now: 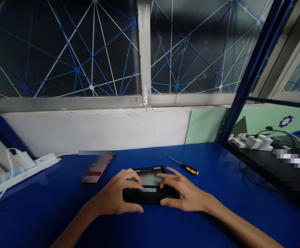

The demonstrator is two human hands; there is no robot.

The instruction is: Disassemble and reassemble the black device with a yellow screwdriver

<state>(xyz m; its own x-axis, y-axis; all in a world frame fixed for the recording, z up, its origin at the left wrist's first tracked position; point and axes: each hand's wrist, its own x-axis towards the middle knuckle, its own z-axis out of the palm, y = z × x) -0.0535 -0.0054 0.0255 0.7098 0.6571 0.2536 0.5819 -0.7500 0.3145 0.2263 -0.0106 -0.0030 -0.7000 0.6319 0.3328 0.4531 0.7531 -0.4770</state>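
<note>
A black rectangular device [150,197] lies on the blue table in front of me. It has a raised rim, a grey panel [150,177] in its far part and a pale label strip across the middle. My left hand [121,191] grips its left end, fingers curled over the top and thumb along the near side. On the right end, my right hand [182,191] has its thumb against the near face and bent fingers reaching over the panel. What lies under the fingers is hidden.
Behind the right hand lies a black-and-yellow screwdriver [188,168]. A phone [98,170], partly blurred out, is at the back left. A white power strip [23,170] with a plugged-in charger runs along the left edge. Blue posts [239,100] and chargers [259,142] stand right.
</note>
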